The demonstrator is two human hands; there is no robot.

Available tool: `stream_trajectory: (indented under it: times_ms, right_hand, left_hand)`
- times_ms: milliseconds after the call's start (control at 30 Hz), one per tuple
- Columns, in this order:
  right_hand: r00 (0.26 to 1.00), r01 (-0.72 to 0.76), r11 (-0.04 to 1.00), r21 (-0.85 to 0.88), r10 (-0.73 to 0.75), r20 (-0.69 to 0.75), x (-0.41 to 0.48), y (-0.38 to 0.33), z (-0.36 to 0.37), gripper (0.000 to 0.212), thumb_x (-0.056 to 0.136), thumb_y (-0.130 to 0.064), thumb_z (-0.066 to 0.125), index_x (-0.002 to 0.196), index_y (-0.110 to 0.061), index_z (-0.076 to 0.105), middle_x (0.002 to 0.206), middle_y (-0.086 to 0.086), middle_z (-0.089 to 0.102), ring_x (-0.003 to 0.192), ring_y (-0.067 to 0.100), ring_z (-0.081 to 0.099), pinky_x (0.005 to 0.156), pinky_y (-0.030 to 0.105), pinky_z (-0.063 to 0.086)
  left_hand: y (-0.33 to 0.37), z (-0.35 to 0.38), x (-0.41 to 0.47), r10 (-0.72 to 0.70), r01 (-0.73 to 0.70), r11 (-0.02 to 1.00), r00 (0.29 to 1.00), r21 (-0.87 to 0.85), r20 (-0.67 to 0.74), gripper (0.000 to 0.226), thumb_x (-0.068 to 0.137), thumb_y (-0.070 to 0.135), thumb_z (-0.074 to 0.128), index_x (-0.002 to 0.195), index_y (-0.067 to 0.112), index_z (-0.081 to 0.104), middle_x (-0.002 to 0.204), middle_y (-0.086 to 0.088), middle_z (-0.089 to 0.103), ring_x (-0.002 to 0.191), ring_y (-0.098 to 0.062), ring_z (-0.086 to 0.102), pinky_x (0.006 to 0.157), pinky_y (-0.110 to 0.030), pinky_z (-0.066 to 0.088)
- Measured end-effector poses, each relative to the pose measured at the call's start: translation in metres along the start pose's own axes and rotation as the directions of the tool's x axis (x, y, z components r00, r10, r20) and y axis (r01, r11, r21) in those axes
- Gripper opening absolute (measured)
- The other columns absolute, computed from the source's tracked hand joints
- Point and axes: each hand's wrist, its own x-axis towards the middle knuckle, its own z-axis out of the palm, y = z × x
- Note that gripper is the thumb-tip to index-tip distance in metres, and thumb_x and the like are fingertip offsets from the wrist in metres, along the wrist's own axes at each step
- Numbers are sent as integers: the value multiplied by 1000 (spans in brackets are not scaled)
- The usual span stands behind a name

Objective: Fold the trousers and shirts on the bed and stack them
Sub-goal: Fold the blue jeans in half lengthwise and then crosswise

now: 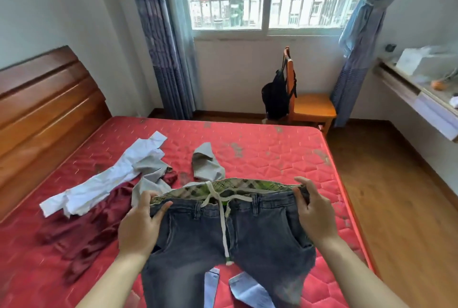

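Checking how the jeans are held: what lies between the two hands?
Head view: the jeans' plaid-lined waistband and white drawstring span from left hand to right hand.

A: Any lettering, brand or number readable?
B: None. The dark jeans (223, 233) show only a plaid waistband lining, no legible tag.
A: The box on the shelf (416, 62)?
B: White, blurred; nothing readable there either.
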Motion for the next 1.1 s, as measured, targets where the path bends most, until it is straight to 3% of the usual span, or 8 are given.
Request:
stream_trajectory:
  times_ms: [100, 300, 400, 500, 633, 767, 967, 1100]
  right_hand:
    - [999, 26, 998, 50, -24, -24, -9, -27, -3, 22, 89, -17, 60, 111, -16, 60, 66, -9, 61, 55, 15, 62, 46, 19, 34]
    - [973, 154, 973, 175, -118, -198, -32, -143, -27, 19, 90, -19, 58, 108, -13, 58, 81, -15, 57, 68, -12, 50, 57, -5, 35]
    - [949, 171, 968, 183, -112, -294, -39, -206, -62, 15, 91, -30, 58, 103, -22, 55, 80, -17, 56, 66, -3, 50, 55, 3, 37]
    - [920, 201, 964, 173, -125, -370, -45, -253, -113, 14, 91, -37, 56, 97, -25, 53, 86, -10, 58, 77, 11, 53, 67, 23, 36]
    - [878, 253, 959, 128, -172, -447, -58, -301, -185, 14, 92, -37, 54, 95, -23, 51, 81, -15, 51, 79, 9, 48, 72, 23, 32]
    - [818, 306, 947, 98, -209, -536, -65, -326, -230, 12, 92, -37, 55, 94, -26, 51, 89, -8, 55, 80, 11, 50, 76, 25, 35]
    - [959, 78, 994, 77, -54, -278, -61, -262, -182, 18, 92, -32, 55, 96, -15, 53, 91, 1, 60, 87, 25, 56, 74, 30, 37]
    - [982, -175, 978, 115, 182, -50, -60, -183, -126, 22, 95, -26, 52, 103, -5, 52, 98, 11, 61, 97, 32, 56, 80, 34, 38]
  left_hand:
    - [-9, -29, -7, -15, 6, 997, 993, -72, -121, 31, 78, 17, 73, 94, 11, 47, 55, 0, 50, 48, -32, 56, 43, -26, 30]
    - [-27, -131, -23, 12, -78, 965, 966, -251, -257, 26, 83, 33, 63, 97, 18, 47, 69, 1, 59, 61, -23, 55, 59, -33, 38]
    - [-29, -203, -20, 45, -164, 928, 940, -334, -337, 21, 84, 38, 62, 95, 29, 46, 77, 10, 60, 69, -11, 57, 60, -29, 38]
    - [-17, -270, -10, 70, -230, 898, 916, -375, -395, 20, 84, 43, 62, 92, 36, 45, 79, 19, 58, 72, 7, 55, 60, -18, 38]
    - [23, -338, -3, 164, -346, 881, 863, -323, -478, 21, 84, 44, 62, 89, 37, 43, 74, 28, 50, 68, 22, 47, 58, -8, 29]
    - [50, -369, 5, 223, -433, 837, 828, -334, -515, 22, 83, 46, 62, 86, 37, 42, 74, 28, 52, 70, 20, 50, 58, -12, 32]
    - [40, -299, 16, 188, -263, 920, 946, -290, -263, 24, 81, 38, 68, 85, 23, 50, 68, 19, 48, 59, 4, 42, 51, -10, 27]
    - [21, -203, 8, 44, -56, 941, 998, -334, -44, 26, 81, 33, 70, 89, 14, 54, 72, 7, 56, 73, -18, 54, 62, -25, 33]
